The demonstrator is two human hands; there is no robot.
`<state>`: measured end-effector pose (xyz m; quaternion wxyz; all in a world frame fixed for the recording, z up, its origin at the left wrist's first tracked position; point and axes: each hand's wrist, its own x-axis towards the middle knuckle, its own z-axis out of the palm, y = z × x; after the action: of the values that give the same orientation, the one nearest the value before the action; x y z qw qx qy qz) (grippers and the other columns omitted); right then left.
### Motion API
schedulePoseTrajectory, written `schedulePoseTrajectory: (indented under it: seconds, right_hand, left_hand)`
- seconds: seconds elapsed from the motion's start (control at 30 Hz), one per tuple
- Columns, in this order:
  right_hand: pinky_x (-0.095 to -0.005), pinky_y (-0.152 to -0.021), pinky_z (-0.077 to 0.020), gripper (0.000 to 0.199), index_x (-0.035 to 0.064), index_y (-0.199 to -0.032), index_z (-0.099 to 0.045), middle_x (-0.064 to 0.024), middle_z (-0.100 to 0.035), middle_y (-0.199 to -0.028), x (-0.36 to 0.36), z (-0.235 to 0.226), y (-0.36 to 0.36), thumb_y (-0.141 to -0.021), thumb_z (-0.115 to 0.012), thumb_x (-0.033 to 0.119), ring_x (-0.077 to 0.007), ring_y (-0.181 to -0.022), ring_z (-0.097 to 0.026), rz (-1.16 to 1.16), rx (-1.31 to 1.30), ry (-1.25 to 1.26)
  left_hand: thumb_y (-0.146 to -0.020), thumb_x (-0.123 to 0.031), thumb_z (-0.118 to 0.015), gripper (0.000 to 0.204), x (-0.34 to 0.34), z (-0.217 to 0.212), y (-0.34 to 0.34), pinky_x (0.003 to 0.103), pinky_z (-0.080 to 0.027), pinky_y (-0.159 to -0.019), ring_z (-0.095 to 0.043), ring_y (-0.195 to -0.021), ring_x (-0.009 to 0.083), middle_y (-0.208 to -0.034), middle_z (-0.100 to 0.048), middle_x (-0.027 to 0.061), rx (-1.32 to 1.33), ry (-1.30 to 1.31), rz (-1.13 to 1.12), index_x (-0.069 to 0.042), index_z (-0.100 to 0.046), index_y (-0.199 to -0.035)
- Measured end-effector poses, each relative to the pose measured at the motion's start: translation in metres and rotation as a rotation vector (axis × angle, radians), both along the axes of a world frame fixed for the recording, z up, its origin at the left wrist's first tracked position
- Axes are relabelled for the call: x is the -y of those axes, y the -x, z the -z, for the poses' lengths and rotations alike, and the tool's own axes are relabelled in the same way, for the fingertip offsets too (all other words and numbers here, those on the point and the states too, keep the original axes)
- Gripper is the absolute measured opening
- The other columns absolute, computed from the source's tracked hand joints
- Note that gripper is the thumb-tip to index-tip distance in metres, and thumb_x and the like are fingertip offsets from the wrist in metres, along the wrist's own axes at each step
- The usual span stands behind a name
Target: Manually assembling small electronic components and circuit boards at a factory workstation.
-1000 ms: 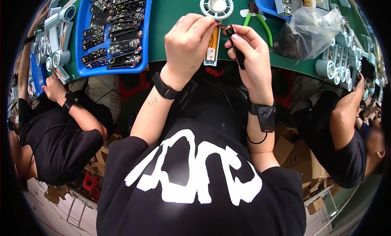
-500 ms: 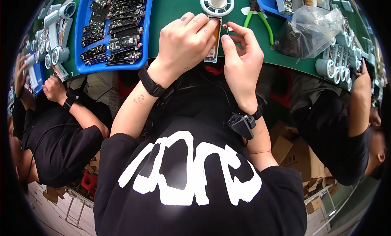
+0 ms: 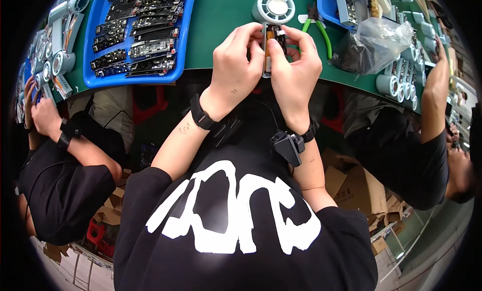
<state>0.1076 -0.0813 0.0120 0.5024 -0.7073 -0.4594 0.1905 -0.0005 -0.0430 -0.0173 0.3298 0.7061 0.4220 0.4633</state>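
Note:
Both my hands meet over the near edge of the green work mat (image 3: 221, 20). My left hand (image 3: 236, 62) and my right hand (image 3: 293, 65) pinch a narrow grey housing (image 3: 268, 47) that has an orange strip and a small black part inside. My fingertips press on its top end from both sides. A black band sits on my left wrist and a black device on my right wrist. A round white fan part (image 3: 273, 6) lies just beyond the housing.
A blue tray (image 3: 135, 35) of dark circuit boards sits to the left. Green-handled pliers (image 3: 319, 25) and a clear plastic bag (image 3: 374, 42) lie to the right, with another blue tray (image 3: 334, 7) behind. Grey cylindrical parts line both sides. Other people work at left and right.
My right hand turned and closed in against the left over the housing. Both hands now grip it together near the mat's edge.

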Motion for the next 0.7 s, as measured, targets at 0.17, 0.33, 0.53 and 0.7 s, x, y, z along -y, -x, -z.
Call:
schedulePoseTrajectory:
  seconds: [0.17,0.33,0.53,0.7]
  right_hand:
    - [-0.0414,-0.080,-0.0527,0.024,-0.0023,-0.104,-0.069,-0.0161,-0.067,-0.101,-0.008,0.007,0.004,-0.082,-0.075,0.002,-0.0324,-0.095,-0.063,0.017,0.263,-0.040]
    - [-0.0441,-0.082,-0.0510,0.026,-0.0006,-0.108,-0.069,-0.0167,-0.066,-0.105,-0.011,0.007,0.010,-0.083,-0.075,0.003,-0.0353,-0.097,-0.061,0.037,0.370,-0.007]
    - [-0.0420,-0.082,-0.0504,0.036,-0.0044,-0.123,-0.060,-0.0173,-0.063,-0.108,-0.008,0.024,0.007,-0.092,-0.067,0.013,-0.0351,-0.095,-0.059,0.025,0.758,0.087]
    - [-0.0452,-0.084,-0.0490,0.049,-0.0077,-0.131,-0.048,-0.0201,-0.058,-0.113,-0.002,0.006,0.021,-0.091,-0.068,0.012,-0.0366,-0.096,-0.057,-0.031,0.868,0.344]
  left_hand:
    - [-0.087,0.010,-0.053,0.026,0.001,0.001,0.000,0.035,-0.060,-0.072,-0.075,-0.081,0.0279,-0.096,-0.074,0.0190,0.250,0.286,0.042,0.006,-0.067,-0.109]
    - [-0.087,0.009,-0.053,0.028,-0.001,0.003,0.006,0.035,-0.060,-0.074,-0.075,-0.082,0.0272,-0.098,-0.073,0.0191,0.277,0.304,0.086,0.006,-0.067,-0.111]
    - [-0.087,0.007,-0.055,0.024,-0.006,0.005,0.007,0.036,-0.058,-0.074,-0.073,-0.082,0.0302,-0.096,-0.072,0.0188,0.303,0.248,0.138,0.005,-0.067,-0.108]
    - [-0.085,0.007,-0.056,0.026,0.008,0.003,0.011,0.039,-0.056,-0.075,-0.069,-0.084,0.0324,-0.093,-0.068,0.0172,0.314,0.168,0.048,0.004,-0.066,-0.109]
